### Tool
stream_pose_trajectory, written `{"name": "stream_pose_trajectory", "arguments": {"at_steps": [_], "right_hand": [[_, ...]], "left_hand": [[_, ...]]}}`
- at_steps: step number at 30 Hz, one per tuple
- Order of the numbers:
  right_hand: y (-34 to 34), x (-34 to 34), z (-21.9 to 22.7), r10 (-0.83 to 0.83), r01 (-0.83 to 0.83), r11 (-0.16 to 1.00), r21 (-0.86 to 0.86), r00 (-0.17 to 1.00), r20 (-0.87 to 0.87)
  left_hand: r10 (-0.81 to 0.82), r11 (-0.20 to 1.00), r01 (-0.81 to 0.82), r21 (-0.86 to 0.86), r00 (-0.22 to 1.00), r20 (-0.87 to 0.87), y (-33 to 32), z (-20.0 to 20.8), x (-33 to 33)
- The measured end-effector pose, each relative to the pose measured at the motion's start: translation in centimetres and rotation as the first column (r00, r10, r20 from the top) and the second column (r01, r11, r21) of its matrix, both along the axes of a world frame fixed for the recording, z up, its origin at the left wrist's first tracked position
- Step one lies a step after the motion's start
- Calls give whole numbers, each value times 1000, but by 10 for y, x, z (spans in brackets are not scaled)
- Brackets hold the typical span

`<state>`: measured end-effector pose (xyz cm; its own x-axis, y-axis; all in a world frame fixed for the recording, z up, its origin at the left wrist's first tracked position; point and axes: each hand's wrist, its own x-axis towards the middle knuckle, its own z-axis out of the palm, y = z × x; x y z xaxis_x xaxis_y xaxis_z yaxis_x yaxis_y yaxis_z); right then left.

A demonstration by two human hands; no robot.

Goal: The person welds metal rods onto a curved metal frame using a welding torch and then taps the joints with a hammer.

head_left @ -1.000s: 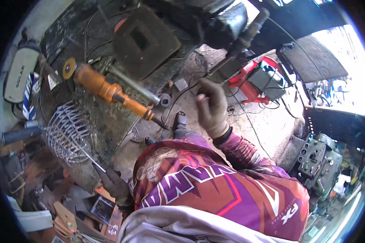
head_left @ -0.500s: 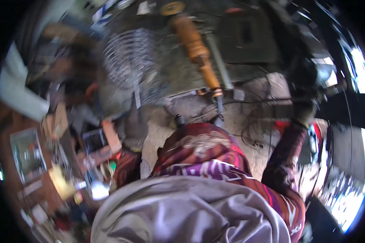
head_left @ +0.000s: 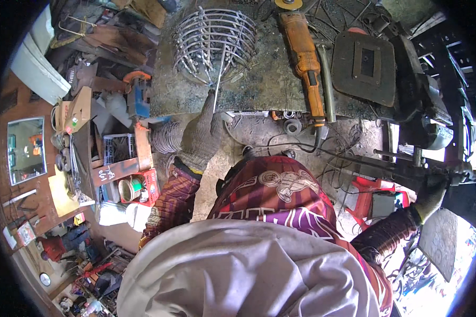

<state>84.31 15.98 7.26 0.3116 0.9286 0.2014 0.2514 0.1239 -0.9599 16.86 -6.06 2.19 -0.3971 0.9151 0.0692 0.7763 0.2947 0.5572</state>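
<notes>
At 6 o'clock, nearest the camera, a grey cloth covers the person's front, with a purple patterned sleeve rising on either side. The left hand, in a grey knit glove, sits just left of centre; its fingers are closed on the lower end of a thin metal rod. The rod runs up toward 12 o'clock into a wire basket of bent rods lying on the steel bench. At 3 o'clock the right hand, in a dark glove, is wrapped around the end of a long dark bar that stretches back toward centre; how tightly its fingers close I cannot tell. A red box-like unit stands on the floor just below that bar. Farther off, at 1 o'clock, an orange angle grinder lies on the bench just right of the basket, and a dark welding mask lies beyond it
</notes>
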Motion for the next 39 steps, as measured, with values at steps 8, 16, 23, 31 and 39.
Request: {"name": "stream_pose_trajectory", "arguments": {"at_steps": [8,16,23,31,39], "right_hand": [[-37,-88,66,-6,-41,980,-193,972,-236],[-40,-265,131,70,-34,988,-153,969,238],[-14,-318,126,276,-213,961,-178,802,530],[27,-314,110,402,-265,915,-305,685,608],[45,-309,83,407,-307,912,-273,587,699]], "left_hand": [[-85,960,114,254,989,-121,3,-7,2],[-38,997,40,-63,999,23,10,4,-2],[-18,998,16,-63,999,-27,5,7,-2],[-16,999,19,-30,995,103,8,7,1],[-62,998,62,-3,998,23,2,1,1]]}}
